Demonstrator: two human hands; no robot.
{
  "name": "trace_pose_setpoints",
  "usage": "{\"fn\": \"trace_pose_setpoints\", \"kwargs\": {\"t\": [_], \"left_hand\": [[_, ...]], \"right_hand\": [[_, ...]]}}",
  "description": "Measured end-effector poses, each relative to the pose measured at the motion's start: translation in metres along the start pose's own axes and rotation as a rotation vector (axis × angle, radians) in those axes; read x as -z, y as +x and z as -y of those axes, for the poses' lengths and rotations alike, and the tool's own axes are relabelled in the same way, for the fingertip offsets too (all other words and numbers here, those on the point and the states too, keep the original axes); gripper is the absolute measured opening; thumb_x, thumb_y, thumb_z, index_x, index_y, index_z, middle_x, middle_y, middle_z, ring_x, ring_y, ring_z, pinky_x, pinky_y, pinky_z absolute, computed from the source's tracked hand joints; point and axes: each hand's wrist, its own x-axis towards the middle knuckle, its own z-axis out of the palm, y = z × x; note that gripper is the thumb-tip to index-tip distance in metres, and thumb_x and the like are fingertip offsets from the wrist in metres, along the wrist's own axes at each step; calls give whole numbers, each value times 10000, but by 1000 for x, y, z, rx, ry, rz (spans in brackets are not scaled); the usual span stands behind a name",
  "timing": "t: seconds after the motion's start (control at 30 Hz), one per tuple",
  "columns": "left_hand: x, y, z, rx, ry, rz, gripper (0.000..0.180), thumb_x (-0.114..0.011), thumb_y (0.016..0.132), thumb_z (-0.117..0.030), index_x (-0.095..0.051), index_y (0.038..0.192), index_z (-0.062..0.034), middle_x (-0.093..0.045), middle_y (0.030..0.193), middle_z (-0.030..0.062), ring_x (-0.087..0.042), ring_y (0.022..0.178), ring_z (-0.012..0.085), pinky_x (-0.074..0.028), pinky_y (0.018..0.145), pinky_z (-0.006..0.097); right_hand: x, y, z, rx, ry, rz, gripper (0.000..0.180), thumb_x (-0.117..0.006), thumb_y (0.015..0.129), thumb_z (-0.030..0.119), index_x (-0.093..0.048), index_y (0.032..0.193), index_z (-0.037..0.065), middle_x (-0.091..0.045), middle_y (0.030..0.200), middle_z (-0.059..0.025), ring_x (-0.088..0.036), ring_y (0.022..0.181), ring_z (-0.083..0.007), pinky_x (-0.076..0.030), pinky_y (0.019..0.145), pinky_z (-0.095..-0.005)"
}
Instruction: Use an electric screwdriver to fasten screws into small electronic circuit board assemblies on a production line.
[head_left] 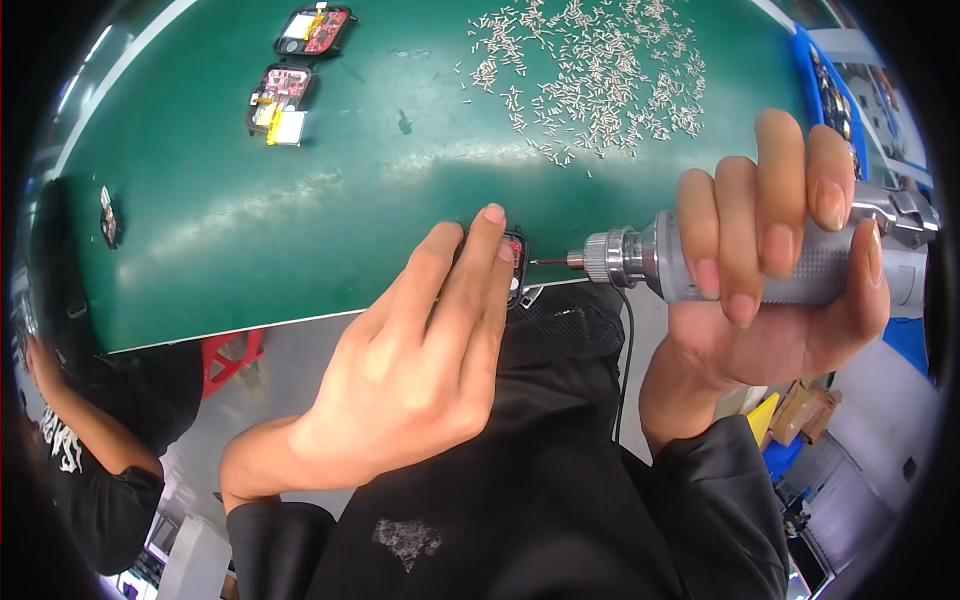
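My left hand [420, 360] lies with long, nearly straight fingers over a small black device housing [518, 268] at the table's near edge, holding it. A red circuit board shows past the fingertips; the rest of the housing and my thumb are hidden. In my right hand [770, 260] is a grey electric screwdriver [650, 258], gripped round its body and lying roughly level. Its thin bit points left and ends close beside the housing; a tiny screw seems to sit at the tip, though contact with the board is unclear.
Many small loose screws [610, 80] are spread on the green table [370, 230]. Two opened device housings [280, 95] with boards lie at the far left, a small dark part [109, 217] nearer. A blue bin [830, 95] stands at right. Another person's arm [90, 420] is at left.
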Motion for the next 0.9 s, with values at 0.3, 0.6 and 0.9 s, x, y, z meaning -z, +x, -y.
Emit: {"fn": "trace_pose_setpoints", "kwargs": {"t": [0.3, 0.6, 0.9], "left_hand": [[-1, -4, 0, 130, -155, 18, 461, -672, 591, 60, -588, 1034, 159, -583, 1138, 257, -592, 898, 335, -557, 663, 369], [-4, -7, 1, 105, -164, -19, 410, -661, 651, 53, -578, 1038, 162, -589, 1120, 263, -592, 886, 345, -556, 649, 381], [-7, -6, 4, 24, -17, -125, 328, -621, 620, -22, -637, 895, 157, -630, 1005, 263, -596, 910, 326, -540, 760, 343]], "right_hand": [[1, 5, -15, -49, -69, -6, 194, -452, 890, 269, -462, 896, 76, -465, 747, -57, -417, 444, -96, -377, 523, -274], [1, 22, -18, -108, -99, 220, 183, -447, 897, 260, -443, 857, 82, -473, 756, -59, -421, 467, -94, -389, 553, -272], [-12, 29, -18, -164, -220, 330, 221, -514, 868, 264, -452, 810, 59, -477, 705, -75, -401, 459, -101, -391, 483, -263]]}}
